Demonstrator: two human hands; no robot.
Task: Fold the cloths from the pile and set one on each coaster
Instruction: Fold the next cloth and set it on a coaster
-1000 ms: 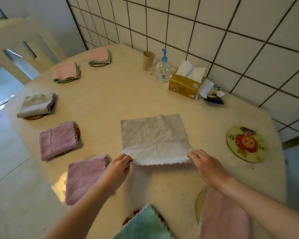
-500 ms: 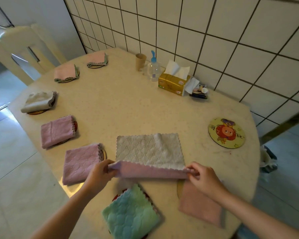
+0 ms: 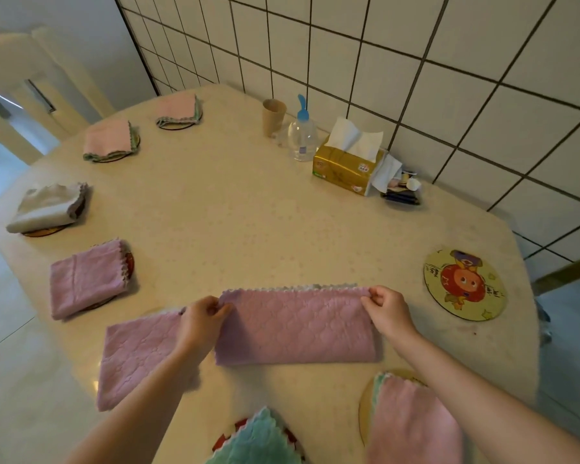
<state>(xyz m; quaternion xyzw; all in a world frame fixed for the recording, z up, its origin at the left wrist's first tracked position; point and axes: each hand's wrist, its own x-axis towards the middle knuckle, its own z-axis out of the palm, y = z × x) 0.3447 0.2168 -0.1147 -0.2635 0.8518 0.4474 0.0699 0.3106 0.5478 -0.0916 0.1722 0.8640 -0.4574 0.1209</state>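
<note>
A purple quilted cloth point(image 3: 297, 328) lies folded in half on the table, its two scalloped edges meeting at the far side. My left hand point(image 3: 201, 321) pinches its far left corner and my right hand point(image 3: 387, 311) pinches its far right corner. A bare round coaster point(image 3: 464, 284) with a cartoon picture lies to the right. Folded cloths rest on coasters around the table: purple point(image 3: 138, 358), purple point(image 3: 86, 277), beige point(image 3: 47, 207), pink point(image 3: 109, 140), pink point(image 3: 180, 110), green point(image 3: 258, 440) and pink point(image 3: 412, 423).
At the back by the tiled wall stand a paper cup point(image 3: 273, 117), a pump bottle point(image 3: 302, 133), a yellow tissue box point(image 3: 349, 165) and small clutter point(image 3: 402, 190). A pale chair point(image 3: 24, 72) stands beyond the table's far left edge.
Both hands carried the cloth's near edge up and over to the far edge, so the purple side now faces up and the cloth is half as deep. The view shifted too.
</note>
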